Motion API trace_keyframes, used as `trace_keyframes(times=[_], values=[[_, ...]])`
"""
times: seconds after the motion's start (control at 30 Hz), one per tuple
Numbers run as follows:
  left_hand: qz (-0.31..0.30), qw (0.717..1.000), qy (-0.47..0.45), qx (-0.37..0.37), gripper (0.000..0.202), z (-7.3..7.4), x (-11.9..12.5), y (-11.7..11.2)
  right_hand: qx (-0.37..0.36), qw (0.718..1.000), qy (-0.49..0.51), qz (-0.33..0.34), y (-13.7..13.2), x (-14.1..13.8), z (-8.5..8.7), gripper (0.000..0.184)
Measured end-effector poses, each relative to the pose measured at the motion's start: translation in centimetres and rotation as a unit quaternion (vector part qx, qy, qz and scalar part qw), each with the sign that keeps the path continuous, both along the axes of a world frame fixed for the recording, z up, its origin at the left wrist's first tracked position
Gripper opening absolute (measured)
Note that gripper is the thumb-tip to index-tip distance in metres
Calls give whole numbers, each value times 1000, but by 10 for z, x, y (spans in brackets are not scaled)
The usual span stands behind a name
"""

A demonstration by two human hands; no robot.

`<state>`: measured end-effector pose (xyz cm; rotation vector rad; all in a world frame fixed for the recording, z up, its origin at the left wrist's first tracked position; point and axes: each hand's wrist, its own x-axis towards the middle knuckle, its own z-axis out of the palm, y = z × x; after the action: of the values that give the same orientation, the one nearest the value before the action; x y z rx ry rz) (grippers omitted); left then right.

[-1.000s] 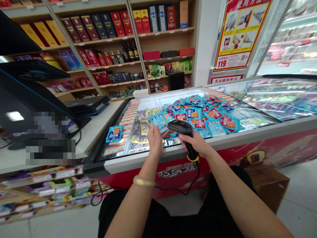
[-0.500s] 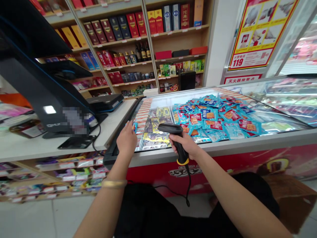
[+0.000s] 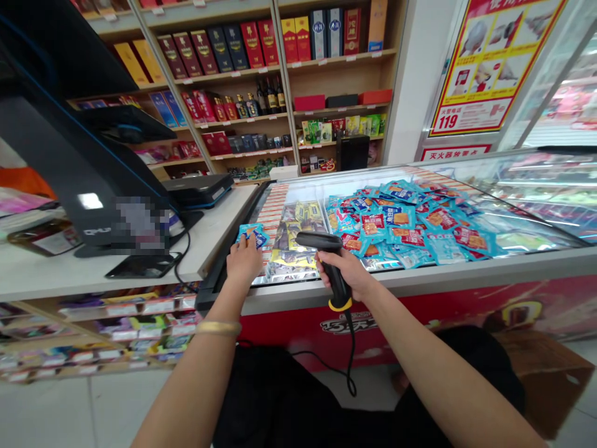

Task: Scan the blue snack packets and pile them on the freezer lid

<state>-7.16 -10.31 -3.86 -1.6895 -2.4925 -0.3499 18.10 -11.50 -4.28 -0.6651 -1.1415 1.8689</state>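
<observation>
My right hand (image 3: 347,272) is wrapped round the grip of a black barcode scanner (image 3: 332,264), whose head points left above the glass top of a chest freezer (image 3: 396,278). A cable hangs from the scanner's yellow-ringed base. At the freezer's left end my left hand (image 3: 244,260) lies palm down, fingers stretched out on a small blue snack packet (image 3: 253,230). Yellow-and-dark packets (image 3: 293,239) show to the right of that hand. Farther right lies a heap of blue and red snack packets (image 3: 396,218).
A till (image 3: 107,186) with a screen stands on the white counter (image 3: 224,218) at left, near a black phone-like slab (image 3: 140,266). Shelves of boxes and bottles (image 3: 242,87) line the back wall. A cardboard box (image 3: 545,373) sits on the floor at right.
My left hand has moved slightly, and the blue packet, mostly hidden behind it before, now shows beyond the fingers. The right hand still holds the scanner in nearly the same place.
</observation>
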Motion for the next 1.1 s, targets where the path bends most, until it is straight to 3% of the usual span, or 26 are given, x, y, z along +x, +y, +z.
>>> trace_keyframes(times=[0.13,0.23,0.33,0.47,0.63,0.77,0.9,1.1], values=[[-23,992,-3,128,62,0,18,0,9,1000,-1,-10,-4,9,-1,28],[-156,966,-55,197,59,-5,46,4,22,999,-2,-36,-6,28,2,30],[-318,914,-123,221,58,-9,86,11,38,996,2,-75,-4,54,7,35],[-414,880,-160,167,65,-16,143,19,36,990,1,-136,3,91,10,39],[-392,905,-133,97,67,-22,177,24,30,983,-3,-182,8,119,5,39],[-386,907,-138,96,53,-22,176,26,33,985,-4,-167,11,121,0,36],[-375,896,-206,119,39,-20,172,26,33,986,-16,-164,12,119,-2,37],[-222,887,-335,226,27,-15,165,25,30,985,-24,-167,10,118,-2,40]])
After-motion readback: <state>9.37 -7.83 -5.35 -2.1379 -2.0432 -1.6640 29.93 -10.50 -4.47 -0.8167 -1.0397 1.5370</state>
